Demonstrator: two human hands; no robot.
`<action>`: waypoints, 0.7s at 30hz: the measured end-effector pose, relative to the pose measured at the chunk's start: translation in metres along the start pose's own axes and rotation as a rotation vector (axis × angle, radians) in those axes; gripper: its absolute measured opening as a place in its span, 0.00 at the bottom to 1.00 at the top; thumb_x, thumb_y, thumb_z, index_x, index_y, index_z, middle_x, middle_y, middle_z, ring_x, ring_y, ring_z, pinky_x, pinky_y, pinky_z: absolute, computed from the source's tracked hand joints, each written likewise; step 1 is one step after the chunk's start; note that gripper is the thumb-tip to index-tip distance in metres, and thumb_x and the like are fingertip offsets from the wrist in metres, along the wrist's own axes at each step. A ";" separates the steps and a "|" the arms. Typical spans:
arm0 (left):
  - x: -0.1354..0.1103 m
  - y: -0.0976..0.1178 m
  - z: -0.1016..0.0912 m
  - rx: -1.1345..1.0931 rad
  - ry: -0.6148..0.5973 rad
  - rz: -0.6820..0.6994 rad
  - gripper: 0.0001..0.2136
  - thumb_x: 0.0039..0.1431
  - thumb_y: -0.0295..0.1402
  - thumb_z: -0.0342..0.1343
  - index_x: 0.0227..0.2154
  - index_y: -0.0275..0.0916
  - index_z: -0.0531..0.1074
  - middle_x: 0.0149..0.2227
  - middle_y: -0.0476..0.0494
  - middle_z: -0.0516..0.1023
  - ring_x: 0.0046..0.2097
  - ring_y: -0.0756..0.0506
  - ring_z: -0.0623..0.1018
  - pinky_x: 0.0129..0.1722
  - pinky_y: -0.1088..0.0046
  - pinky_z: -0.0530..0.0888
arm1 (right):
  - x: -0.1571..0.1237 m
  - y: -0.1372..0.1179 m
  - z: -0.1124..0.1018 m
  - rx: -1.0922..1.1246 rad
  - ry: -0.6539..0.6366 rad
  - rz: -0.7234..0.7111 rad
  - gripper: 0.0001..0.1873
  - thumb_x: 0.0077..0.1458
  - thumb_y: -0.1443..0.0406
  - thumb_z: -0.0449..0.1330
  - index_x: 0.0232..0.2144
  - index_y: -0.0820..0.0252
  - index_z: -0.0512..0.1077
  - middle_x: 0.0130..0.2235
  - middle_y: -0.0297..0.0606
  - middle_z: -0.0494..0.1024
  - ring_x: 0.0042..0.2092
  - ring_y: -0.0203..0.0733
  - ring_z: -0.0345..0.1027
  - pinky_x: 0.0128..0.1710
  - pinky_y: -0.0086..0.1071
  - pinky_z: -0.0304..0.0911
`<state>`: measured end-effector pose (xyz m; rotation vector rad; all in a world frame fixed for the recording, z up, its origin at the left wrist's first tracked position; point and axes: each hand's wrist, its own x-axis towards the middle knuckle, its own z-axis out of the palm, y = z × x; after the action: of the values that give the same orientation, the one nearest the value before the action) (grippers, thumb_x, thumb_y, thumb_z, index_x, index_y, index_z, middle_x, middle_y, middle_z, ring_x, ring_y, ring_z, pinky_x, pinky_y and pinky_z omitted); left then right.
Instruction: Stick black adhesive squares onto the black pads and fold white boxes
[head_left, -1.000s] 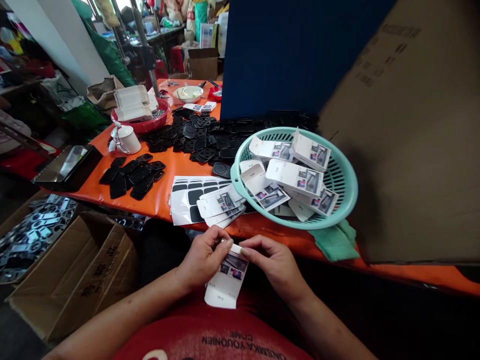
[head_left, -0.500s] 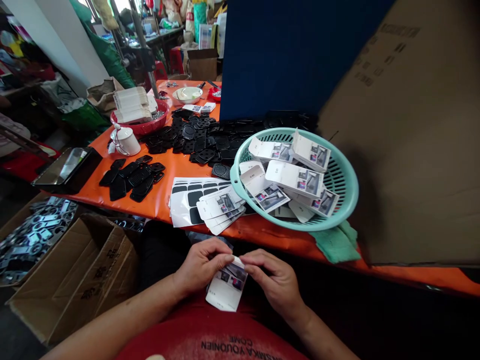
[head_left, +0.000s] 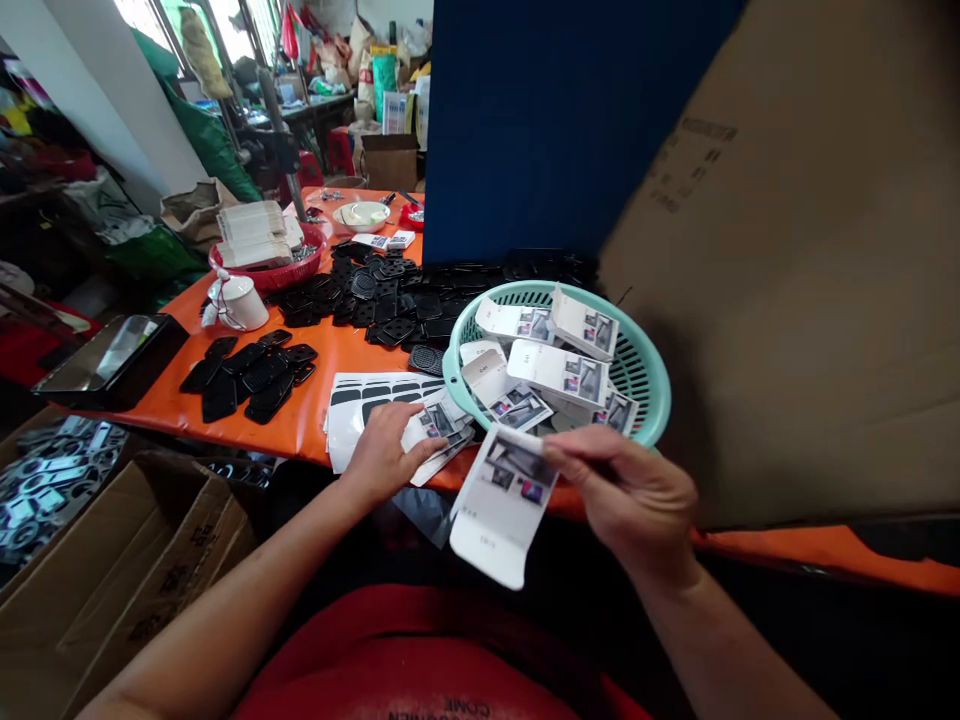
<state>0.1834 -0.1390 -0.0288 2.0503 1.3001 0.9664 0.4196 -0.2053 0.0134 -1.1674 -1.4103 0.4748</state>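
My right hand [head_left: 630, 490] pinches one end of a small white printed box [head_left: 504, 500] between thumb and fingers. The box's long flap points down towards me, and its front carries dark pictures. My left hand [head_left: 390, 450] reaches over a small pile of flattened printed boxes [head_left: 442, 425], its thumb and forefinger apart at the top one. Under that pile lie white sheets with black rounded shapes [head_left: 346, 405]. Beside it, a pale green plastic basket [head_left: 660, 400] holds several similar boxes [head_left: 559, 375], loosely heaped.
Black pads [head_left: 251, 370] lie in heaps on the orange tabletop [head_left: 315, 350]. A white lidded mug [head_left: 241, 303] and a red basket [head_left: 319, 262] of cards stand at left. A large cardboard sheet [head_left: 810, 300] blocks the right side; an open carton [head_left: 127, 560] stands below left.
Both hands were together on the box at my lap. My right hand has lifted it up and right, while my left hand has let go and moved to the pile. The view has shifted slightly.
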 end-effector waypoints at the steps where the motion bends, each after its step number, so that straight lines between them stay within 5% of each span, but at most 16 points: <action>1: 0.004 0.003 -0.001 -0.012 0.000 0.001 0.21 0.55 0.44 0.60 0.47 0.35 0.71 0.47 0.36 0.75 0.51 0.38 0.72 0.53 0.53 0.69 | 0.009 -0.002 -0.004 -0.045 0.021 -0.022 0.01 0.53 0.64 0.67 0.30 0.52 0.79 0.30 0.36 0.80 0.31 0.43 0.72 0.31 0.36 0.68; 6: -0.009 0.037 0.001 -0.495 -0.131 0.033 0.22 0.58 0.42 0.59 0.53 0.38 0.67 0.46 0.39 0.74 0.44 0.44 0.75 0.46 0.65 0.73 | 0.012 -0.007 0.003 -0.088 -0.090 0.056 0.07 0.51 0.59 0.68 0.33 0.53 0.78 0.32 0.37 0.80 0.33 0.44 0.72 0.31 0.36 0.69; 12: -0.032 0.050 0.013 -1.033 -0.084 -0.334 0.20 0.57 0.37 0.60 0.52 0.40 0.68 0.37 0.46 0.73 0.37 0.50 0.74 0.37 0.75 0.71 | -0.021 -0.004 0.031 0.140 -0.120 0.187 0.12 0.48 0.59 0.70 0.37 0.54 0.78 0.35 0.38 0.78 0.36 0.43 0.72 0.35 0.34 0.70; 17: -0.038 0.045 0.013 -1.186 -0.138 -0.470 0.16 0.55 0.39 0.62 0.44 0.38 0.70 0.36 0.46 0.74 0.34 0.50 0.73 0.33 0.75 0.70 | -0.033 -0.003 0.040 0.220 -0.083 0.186 0.05 0.51 0.64 0.68 0.33 0.54 0.79 0.33 0.36 0.78 0.36 0.41 0.72 0.37 0.33 0.70; 21: -0.044 0.041 0.018 -1.076 -0.161 -0.355 0.11 0.57 0.38 0.61 0.39 0.39 0.71 0.33 0.49 0.72 0.33 0.51 0.71 0.33 0.77 0.69 | -0.035 0.001 0.035 0.239 -0.156 0.183 0.02 0.51 0.66 0.67 0.30 0.55 0.77 0.31 0.35 0.77 0.34 0.40 0.72 0.35 0.31 0.70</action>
<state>0.2070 -0.1969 -0.0221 1.0021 0.7328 0.9869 0.3816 -0.2228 -0.0134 -1.0863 -1.3411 0.8565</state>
